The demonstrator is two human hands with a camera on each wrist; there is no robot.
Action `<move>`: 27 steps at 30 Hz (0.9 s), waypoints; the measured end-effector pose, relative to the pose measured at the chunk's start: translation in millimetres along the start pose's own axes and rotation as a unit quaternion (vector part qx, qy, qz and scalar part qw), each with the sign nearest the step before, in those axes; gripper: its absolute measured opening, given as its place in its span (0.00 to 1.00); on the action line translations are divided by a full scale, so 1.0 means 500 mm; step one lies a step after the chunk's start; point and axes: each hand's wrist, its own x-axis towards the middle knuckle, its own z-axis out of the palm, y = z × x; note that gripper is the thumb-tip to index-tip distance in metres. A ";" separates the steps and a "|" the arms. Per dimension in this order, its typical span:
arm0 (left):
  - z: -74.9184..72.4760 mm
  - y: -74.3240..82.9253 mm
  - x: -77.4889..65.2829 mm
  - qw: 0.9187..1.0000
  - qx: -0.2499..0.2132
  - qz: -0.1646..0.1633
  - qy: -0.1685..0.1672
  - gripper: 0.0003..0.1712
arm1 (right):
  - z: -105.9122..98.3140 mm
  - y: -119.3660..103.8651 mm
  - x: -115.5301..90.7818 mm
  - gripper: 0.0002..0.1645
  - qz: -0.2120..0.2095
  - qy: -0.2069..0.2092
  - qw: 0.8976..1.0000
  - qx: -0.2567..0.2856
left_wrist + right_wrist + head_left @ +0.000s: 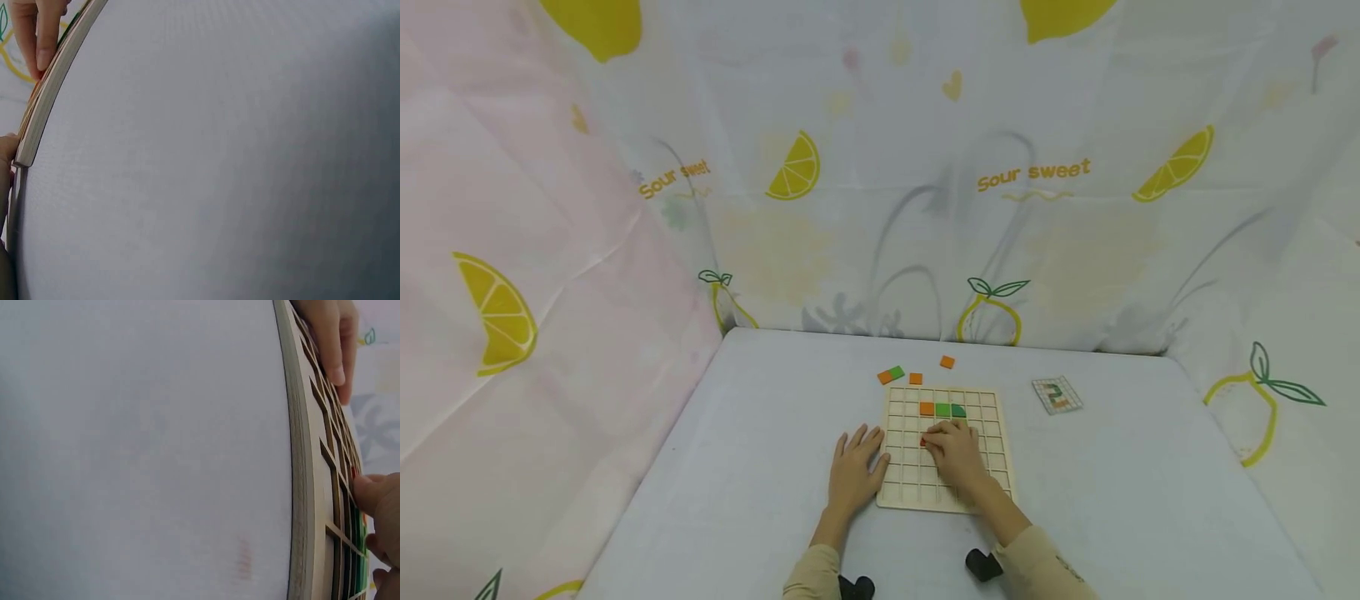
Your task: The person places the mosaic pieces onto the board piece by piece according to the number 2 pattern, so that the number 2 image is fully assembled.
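A wooden grid board (910,495) lies flat on the white table. My left hand (852,472) rests at its left edge, fingers spread and thumb on the rim. Over the middle of the board, my right hand (957,455) pinches a small red tile (922,442) between thumb and fingers; most of that tile is hidden. Farther up the grid, an orange tile (927,409), a light green tile (943,410) and a dark green tile (958,411) with a rounded corner sit side by side in one row. The right wrist view shows the right thumb (367,494) low against the grid.
Behind the board lie a joined orange and green pair of tiles (891,375) and two loose orange tiles, one near the board (916,378) and one farther back (947,362). A pattern card (1057,395) lies to the right. Printed curtains stand behind the table.
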 end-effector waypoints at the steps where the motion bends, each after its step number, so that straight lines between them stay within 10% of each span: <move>1: 0.000 0.000 0.000 1.000 0.001 0.001 0.000 0.23 | -0.002 0.006 0.003 0.08 -0.003 -0.005 1.000 0.014; 17: 0.002 0.003 0.000 1.000 -0.001 0.006 0.004 0.23 | -0.022 0.038 0.026 0.12 0.042 -0.030 0.989 0.138; 27: -0.001 0.001 0.005 1.000 -0.004 0.010 0.009 0.22 | 0.006 0.029 0.173 0.12 -0.017 0.017 0.991 0.132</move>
